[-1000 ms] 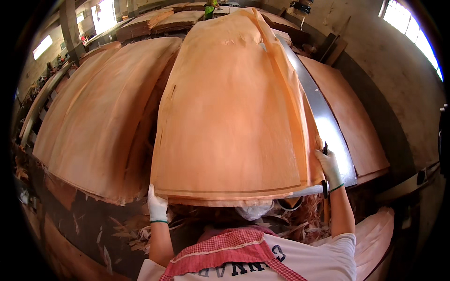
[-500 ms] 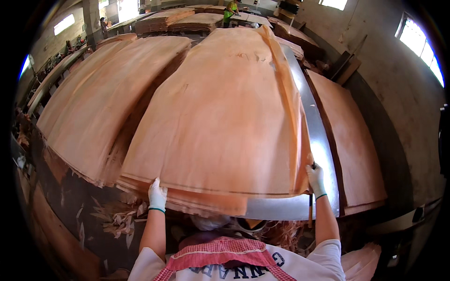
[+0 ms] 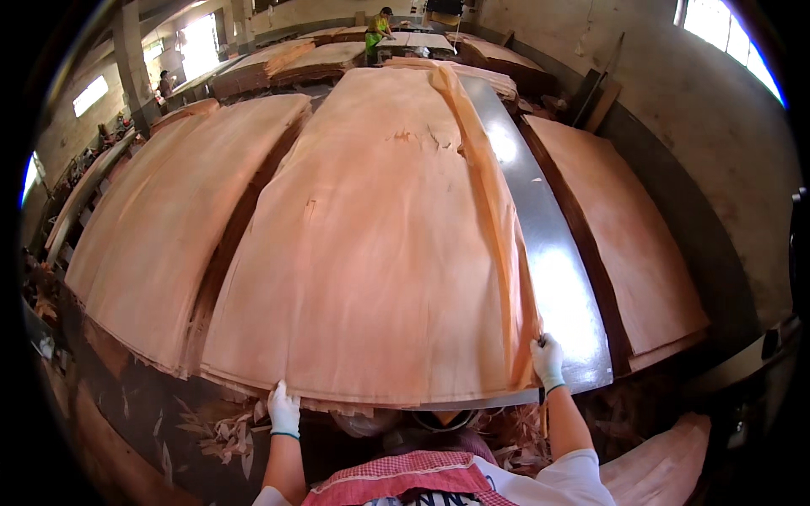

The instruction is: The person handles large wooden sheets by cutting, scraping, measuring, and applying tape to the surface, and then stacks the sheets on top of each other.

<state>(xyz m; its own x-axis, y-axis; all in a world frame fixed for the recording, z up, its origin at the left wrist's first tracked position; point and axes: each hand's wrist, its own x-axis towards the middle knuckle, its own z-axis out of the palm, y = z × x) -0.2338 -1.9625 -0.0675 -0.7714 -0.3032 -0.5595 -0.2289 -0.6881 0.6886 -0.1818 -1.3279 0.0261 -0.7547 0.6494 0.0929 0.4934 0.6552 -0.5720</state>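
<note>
A large, thin orange-tan wood veneer sheet (image 3: 371,253) lies over a stack in front of me, its right side folded into a long raised crease. My left hand (image 3: 284,411), in a white glove, pinches the sheet's near edge left of the middle. My right hand (image 3: 548,361), gloved too, closes on the sheet's near right corner beside the fold. A slim stick-like tool (image 3: 543,413) shows below the right hand, with a dark tip above its fingers; most of it is hidden. Right of the sheet, a shiny grey metal table top (image 3: 561,295) is exposed.
Veneer stacks stand to the left (image 3: 169,228) and right (image 3: 624,236). Veneer scraps (image 3: 224,434) litter the floor beneath the near edge. Another person (image 3: 377,34) in green works at the far end. A concrete wall (image 3: 675,126) runs along the right.
Both hands have come lower in view, drawing the veneer's near edge toward me. It now covers the lower layers and some metal seen earlier. The view has also tilted and shifted.
</note>
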